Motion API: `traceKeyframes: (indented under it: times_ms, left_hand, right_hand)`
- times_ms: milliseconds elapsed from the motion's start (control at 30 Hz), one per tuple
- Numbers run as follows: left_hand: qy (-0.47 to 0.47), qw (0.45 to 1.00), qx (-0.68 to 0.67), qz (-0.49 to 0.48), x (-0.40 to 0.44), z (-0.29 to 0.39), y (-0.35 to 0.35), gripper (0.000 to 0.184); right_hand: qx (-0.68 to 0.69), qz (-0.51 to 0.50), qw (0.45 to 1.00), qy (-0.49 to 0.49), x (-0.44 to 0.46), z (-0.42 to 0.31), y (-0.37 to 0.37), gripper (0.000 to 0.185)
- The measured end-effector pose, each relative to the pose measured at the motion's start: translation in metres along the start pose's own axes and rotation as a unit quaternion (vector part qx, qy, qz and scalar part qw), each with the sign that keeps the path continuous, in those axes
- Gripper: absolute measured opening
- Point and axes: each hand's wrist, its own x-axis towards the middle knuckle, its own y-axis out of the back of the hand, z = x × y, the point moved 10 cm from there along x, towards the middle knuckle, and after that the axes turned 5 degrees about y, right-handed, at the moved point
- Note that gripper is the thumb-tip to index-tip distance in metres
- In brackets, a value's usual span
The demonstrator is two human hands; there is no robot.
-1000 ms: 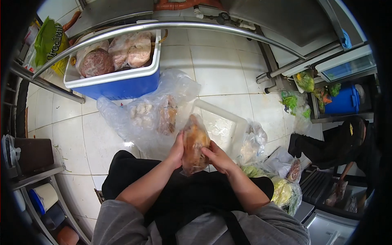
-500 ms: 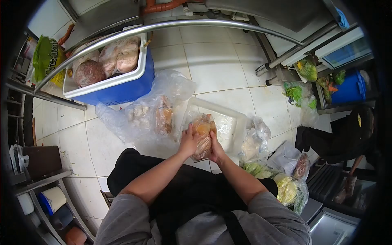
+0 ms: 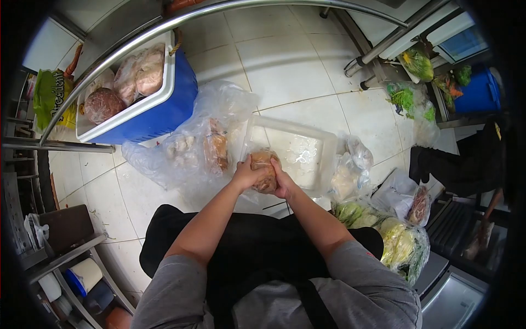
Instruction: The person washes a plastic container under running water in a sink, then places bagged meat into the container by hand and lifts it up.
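Between my two hands is a clear plastic bag of brownish-orange food, its contents too blurred to name. My left hand grips its left side, and my right hand is wrapped round its right side. Just beyond them a shallow white plastic tub with wet patches on its bottom stands on the floor; the bag overlaps its near left corner. To the left, large clear plastic bags lie on the tiles, with another orange-brown packet among them.
A blue cooler full of bagged frozen meat stands at upper left, under a metal rail. Bagged cabbages and small clear bags lie at right. A shelf with containers is at lower left, and a person's dark-clothed leg at far right.
Both hands have turned the bag and pressed it more compact, and its loose plastic at the top shows less. The camera view has shifted slightly.
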Motion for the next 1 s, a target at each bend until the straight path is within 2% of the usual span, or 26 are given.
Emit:
traceKeyframes:
  times_ms: [133, 200, 300, 433, 500, 633, 733, 800, 833, 900, 933, 1000]
  left_hand:
    - [0.009, 1.0, -0.024, -0.009, 0.0, -0.01, -0.009, 0.097]
    - [-0.013, 0.999, -0.049, -0.01, -0.001, -0.005, -0.01, 0.093]
    - [-0.009, 0.999, -0.042, -0.001, 0.001, -0.001, -0.01, 0.089]
    - [-0.008, 0.999, -0.051, 0.003, 0.011, -0.003, -0.011, 0.083]
    - [-0.045, 0.996, -0.072, 0.002, 0.015, 0.002, -0.01, 0.075]
    - [-0.066, 0.993, -0.102, 0.005, 0.022, 0.005, -0.012, 0.067]
    - [-0.09, 0.979, -0.18, -0.027, 0.031, 0.006, -0.021, 0.065]
    - [-0.043, 0.967, -0.239, -0.072, 0.033, -0.001, -0.033, 0.065]
    - [-0.043, 0.967, -0.239, -0.074, 0.031, 0.001, -0.032, 0.065]
    - [0.038, 0.905, -0.402, -0.13, 0.027, -0.007, -0.044, 0.067]
    - [0.039, 0.905, -0.403, -0.133, 0.031, -0.011, -0.048, 0.067]
    - [0.085, 0.881, -0.448, -0.131, 0.037, -0.027, -0.054, 0.068]
  right_hand:
    - [-0.003, 0.017, 1.0, 0.002, 0.008, 0.002, 0.011, 0.074]
    - [0.012, 0.015, 0.998, 0.052, 0.015, -0.007, 0.015, 0.073]
    - [-0.001, 0.026, 0.997, 0.066, 0.022, -0.018, 0.023, 0.071]
    - [-0.01, 0.033, 0.998, 0.06, 0.025, -0.024, 0.02, 0.07]
    - [-0.026, 0.037, 0.987, 0.151, 0.022, -0.043, 0.019, 0.072]
    - [-0.041, 0.059, 0.98, 0.185, 0.025, -0.052, 0.018, 0.076]
    - [-0.056, 0.116, 0.969, 0.209, 0.025, -0.056, 0.029, 0.08]
    - [-0.103, 0.146, 0.946, 0.27, 0.025, -0.066, 0.033, 0.082]
    - [-0.104, 0.148, 0.946, 0.27, 0.026, -0.064, 0.033, 0.082]
    - [-0.197, 0.184, 0.902, 0.337, 0.02, -0.069, 0.031, 0.087]
    - [-0.198, 0.188, 0.901, 0.336, 0.022, -0.066, 0.03, 0.087]
    - [-0.253, 0.232, 0.867, 0.361, 0.023, -0.067, 0.031, 0.086]
